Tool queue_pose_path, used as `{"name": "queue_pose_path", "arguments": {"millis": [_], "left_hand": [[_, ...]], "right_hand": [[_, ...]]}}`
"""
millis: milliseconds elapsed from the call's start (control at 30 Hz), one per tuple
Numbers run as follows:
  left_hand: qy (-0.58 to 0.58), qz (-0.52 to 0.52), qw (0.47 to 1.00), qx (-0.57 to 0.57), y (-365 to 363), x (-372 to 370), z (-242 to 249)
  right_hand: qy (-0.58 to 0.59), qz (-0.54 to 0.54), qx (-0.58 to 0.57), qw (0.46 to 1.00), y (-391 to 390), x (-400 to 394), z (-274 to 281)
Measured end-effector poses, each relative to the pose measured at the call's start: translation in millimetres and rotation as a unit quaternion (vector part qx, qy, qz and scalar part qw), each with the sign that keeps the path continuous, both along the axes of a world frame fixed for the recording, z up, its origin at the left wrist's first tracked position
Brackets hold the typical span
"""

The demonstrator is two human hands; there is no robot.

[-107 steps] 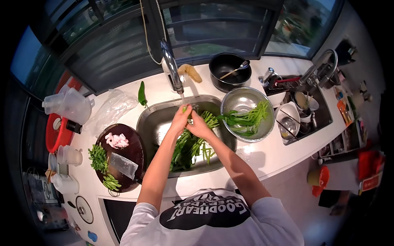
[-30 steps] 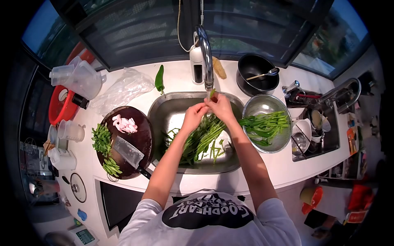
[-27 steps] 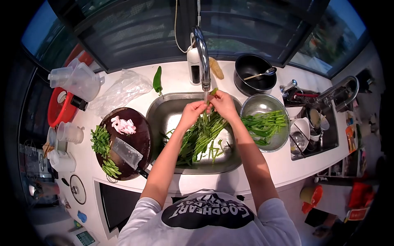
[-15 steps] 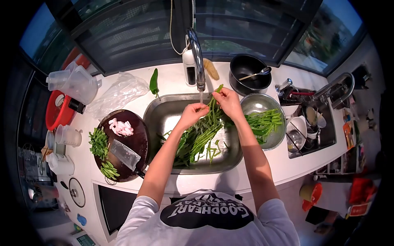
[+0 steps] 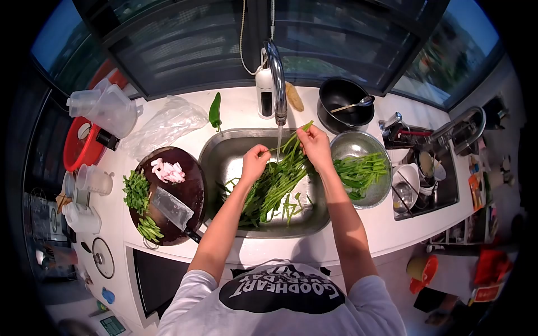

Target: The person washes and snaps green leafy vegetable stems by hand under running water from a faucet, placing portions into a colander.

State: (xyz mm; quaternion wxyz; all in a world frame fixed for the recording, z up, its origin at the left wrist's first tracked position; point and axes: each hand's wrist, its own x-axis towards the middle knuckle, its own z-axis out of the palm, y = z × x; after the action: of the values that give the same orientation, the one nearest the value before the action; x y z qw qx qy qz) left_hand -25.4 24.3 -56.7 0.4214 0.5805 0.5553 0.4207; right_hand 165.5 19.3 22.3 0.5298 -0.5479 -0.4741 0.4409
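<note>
Long green stems with leaves (image 5: 283, 182) lie in the steel sink (image 5: 224, 136), with their upper ends raised near the faucet (image 5: 278, 84). My right hand (image 5: 315, 147) is closed on the top of the stems, just right of the running water. At the left side of the water, my left hand (image 5: 256, 161) has its fingers pinched together; a thin stem seems to reach it, but what it holds is too small to make out. Short cut stem pieces (image 5: 291, 207) lie at the sink bottom.
A metal bowl of greens (image 5: 360, 171) stands right of the sink, a black pot (image 5: 346, 105) behind it. At left is a dark round board (image 5: 188, 154) with a cleaver (image 5: 171, 207), pink pieces and chopped greens. Dishes (image 5: 404, 182) fill the right basin.
My left hand has moved left, away from the stems and my right hand. The view has shifted slightly.
</note>
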Motion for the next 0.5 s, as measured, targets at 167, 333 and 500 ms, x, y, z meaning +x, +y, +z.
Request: {"name": "queue_pose_path", "arguments": {"millis": [167, 333, 500], "left_hand": [[0.118, 0.036, 0.991, -0.061, 2, -23, -59], [0.051, 0.075, 0.996, 0.004, -3, -21, -33], [0.012, -0.032, 0.991, 0.127, -16, 10, 48]], "right_hand": [[0.025, 0.002, -0.025, 0.999, 3, 0, -5], [-0.026, 0.006, -0.035, 0.999, 3, -3, -20], [-0.052, 0.005, -0.028, 0.998, 1, -18, -23]]}}
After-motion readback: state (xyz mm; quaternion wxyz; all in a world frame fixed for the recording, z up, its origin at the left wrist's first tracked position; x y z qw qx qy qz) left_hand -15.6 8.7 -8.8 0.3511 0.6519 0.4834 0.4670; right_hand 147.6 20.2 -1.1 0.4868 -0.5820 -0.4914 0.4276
